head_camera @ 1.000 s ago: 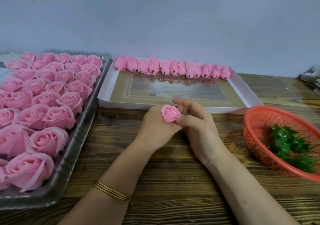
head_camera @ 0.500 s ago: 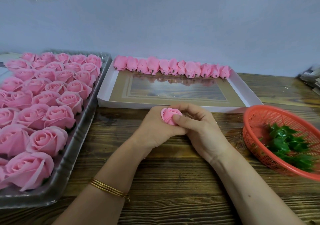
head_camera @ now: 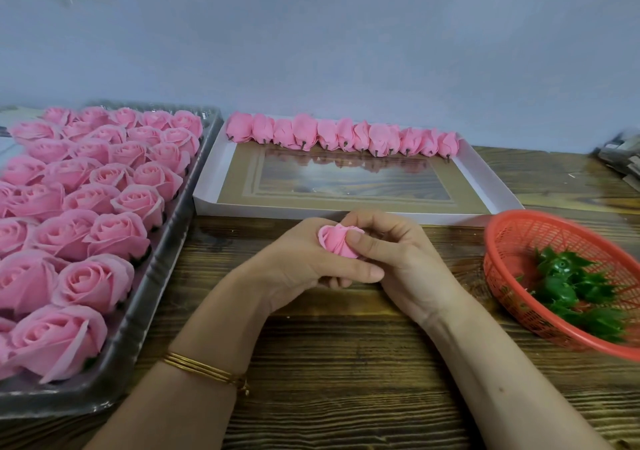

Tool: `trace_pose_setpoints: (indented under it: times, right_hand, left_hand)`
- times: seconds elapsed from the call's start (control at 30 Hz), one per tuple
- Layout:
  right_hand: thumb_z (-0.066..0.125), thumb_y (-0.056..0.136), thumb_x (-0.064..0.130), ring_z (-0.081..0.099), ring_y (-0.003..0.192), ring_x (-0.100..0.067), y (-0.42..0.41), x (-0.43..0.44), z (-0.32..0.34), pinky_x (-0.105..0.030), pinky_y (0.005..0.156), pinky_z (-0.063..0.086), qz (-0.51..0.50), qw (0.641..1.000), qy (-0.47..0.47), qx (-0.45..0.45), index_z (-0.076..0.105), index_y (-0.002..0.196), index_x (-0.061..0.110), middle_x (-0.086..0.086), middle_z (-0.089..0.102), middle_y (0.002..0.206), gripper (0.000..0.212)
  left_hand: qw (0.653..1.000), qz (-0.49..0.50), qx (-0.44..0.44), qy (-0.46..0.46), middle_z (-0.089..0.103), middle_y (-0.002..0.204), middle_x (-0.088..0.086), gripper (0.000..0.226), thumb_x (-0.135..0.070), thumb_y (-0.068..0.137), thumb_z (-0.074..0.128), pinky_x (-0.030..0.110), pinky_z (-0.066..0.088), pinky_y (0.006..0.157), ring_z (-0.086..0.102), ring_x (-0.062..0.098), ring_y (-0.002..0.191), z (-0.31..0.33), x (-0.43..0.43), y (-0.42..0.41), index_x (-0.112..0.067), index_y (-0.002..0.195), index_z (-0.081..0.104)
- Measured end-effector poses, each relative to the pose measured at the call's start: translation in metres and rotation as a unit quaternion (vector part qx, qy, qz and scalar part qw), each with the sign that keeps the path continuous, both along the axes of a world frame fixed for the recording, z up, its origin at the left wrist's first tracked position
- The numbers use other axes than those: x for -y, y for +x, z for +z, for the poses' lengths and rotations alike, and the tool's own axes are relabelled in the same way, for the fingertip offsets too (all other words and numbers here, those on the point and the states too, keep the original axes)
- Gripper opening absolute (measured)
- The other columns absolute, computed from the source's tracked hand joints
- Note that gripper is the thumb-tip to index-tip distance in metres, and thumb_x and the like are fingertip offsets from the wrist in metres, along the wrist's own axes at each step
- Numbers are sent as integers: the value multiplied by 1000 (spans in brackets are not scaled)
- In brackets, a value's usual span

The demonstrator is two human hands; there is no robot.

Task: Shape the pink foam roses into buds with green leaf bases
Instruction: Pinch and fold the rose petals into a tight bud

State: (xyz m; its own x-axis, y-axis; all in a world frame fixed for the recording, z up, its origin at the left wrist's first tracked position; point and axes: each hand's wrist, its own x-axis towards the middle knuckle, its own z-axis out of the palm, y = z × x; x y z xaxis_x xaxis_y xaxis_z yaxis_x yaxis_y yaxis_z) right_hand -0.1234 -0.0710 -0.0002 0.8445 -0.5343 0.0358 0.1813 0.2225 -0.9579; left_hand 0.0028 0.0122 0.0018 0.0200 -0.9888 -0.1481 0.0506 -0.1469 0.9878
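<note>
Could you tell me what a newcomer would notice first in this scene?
Probably the clear plastic tray packed with open pink foam roses on the left. Next, both hands, left hand and right hand, squeezing one pink foam rose at centre. The red plastic basket of green leaf bases sits right.

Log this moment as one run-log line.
step: shaping bud | left hand + right hand: gripping rose | leaves: in basket | buds: rowed in box
</note>
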Motion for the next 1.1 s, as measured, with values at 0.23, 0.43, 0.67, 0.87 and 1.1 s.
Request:
trace_pose_setpoints:
  times: [0.23, 0.43, 0.67, 0.87, 1.1]
  right_hand:
    - [64, 77, 7, 56, 48, -26, -2, 3, 1, -36, 58, 51, 1, 1000, 22, -13, 64, 93, -2, -18, 59, 69, 19]
    - [68, 71, 17, 45, 64, -26, -2, 4, 1, -35, 56, 50, 47, 998, 49, 6, 69, 87, 4, -20, 53, 75, 20]
    - [57, 76, 8, 56, 46, -31, -2, 2, 5, -33, 45, 53, 74, 993, 92, 19, 72, 90, 4, -24, 63, 76, 21]
    - [65, 72, 8, 49, 53, -26, 1, 5, -1, -33, 53, 46, -34, 997, 69, 0, 66, 103, 1, -24, 56, 83, 33]
    - [72, 67, 8, 65, 70, -24, 3, 7, -11, -29, 57, 53, -97, 995, 23, -12, 64, 79, 7, -16, 68, 85, 14]
  left_hand:
    - [987, -94, -129, 10, 61, 76, 1, 26, -14, 67, 80, 19, 49, 62, 57, 10, 67, 3, -6, 9, -12, 90, 68]
    - [980, -120, -155, 9, 62, 79, 3, 20, -14, 76, 74, 17, 50, 62, 60, 9, 68, 3, -7, 13, -10, 94, 67]
    - [985, -99, -138, -1, 62, 76, 4, 11, -12, 81, 74, 19, 50, 60, 59, 12, 66, 0, -4, 8, -10, 88, 66]
    - [995, 27, -91, -14, 73, 83, 10, 20, -21, 68, 81, 18, 53, 60, 69, 14, 72, -2, 0, 3, -13, 86, 76]
    - [992, 108, -67, -21, 74, 86, 16, 39, -17, 59, 83, 19, 55, 63, 73, 19, 78, -7, 4, -1, -8, 95, 73]
